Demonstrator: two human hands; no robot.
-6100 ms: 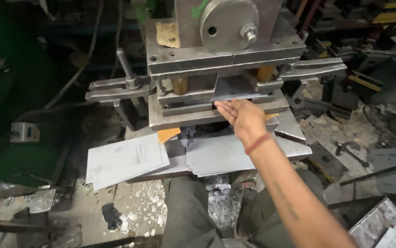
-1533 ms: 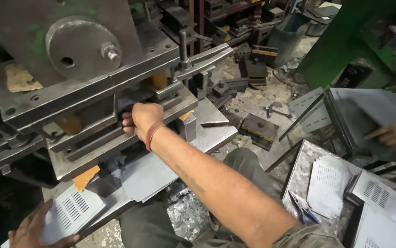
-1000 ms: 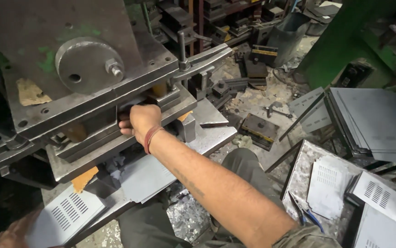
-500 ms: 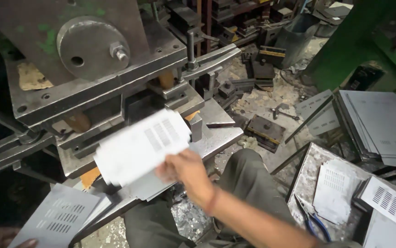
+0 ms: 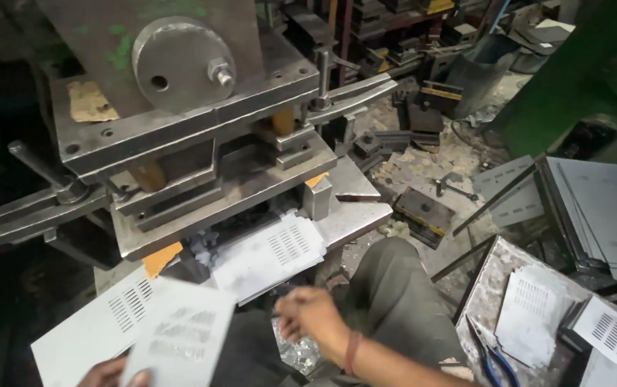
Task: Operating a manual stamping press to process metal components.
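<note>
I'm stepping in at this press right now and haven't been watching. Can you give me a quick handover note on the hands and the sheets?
Left hand: at the bottom edge, holding a blurred slotted sheet over the slotted sheets lying at lower left.
Right hand: low in front of the press, beside a punched sheet lying on the press table; whether it touches or grips it cannot be told.
Done: the sheet on the table already shows slots; more slotted sheets lie in the tray at right.
Left: the die opening looks empty.
</note>
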